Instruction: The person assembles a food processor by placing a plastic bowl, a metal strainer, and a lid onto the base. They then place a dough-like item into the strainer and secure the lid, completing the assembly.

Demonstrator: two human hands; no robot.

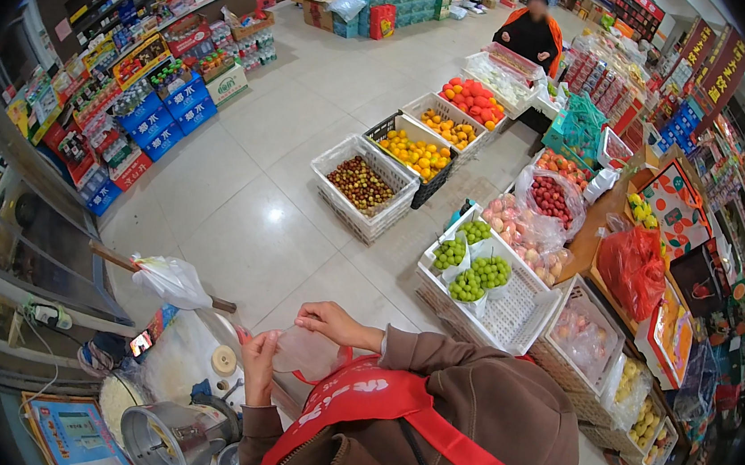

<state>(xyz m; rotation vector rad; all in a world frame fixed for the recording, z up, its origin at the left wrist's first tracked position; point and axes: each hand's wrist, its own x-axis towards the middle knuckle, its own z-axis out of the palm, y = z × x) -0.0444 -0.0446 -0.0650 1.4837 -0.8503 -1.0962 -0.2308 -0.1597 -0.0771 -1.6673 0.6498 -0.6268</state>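
Observation:
Close in front of my red apron (356,401), both hands are pinched on a small, thin, translucent sheet that looks like a plastic bag (305,354). My left hand (260,358) grips its left side, fingers pointing up. My right hand (328,324) has its fingertips at the upper edge. To the left of my left hand stands a work surface with a round beige disc (224,360), a crumpled clear plastic sheet (179,357) and a metal machine (166,441) with a cylindrical drum.
A white plastic bag (172,280) hangs on a wooden stick ahead left. Right of me, a white crate (507,322) holds green grapes. Crates of chestnut-like brown fruit (361,184) and yellow fruit (416,153) stand on the tiled floor. A person (533,37) is at the far end.

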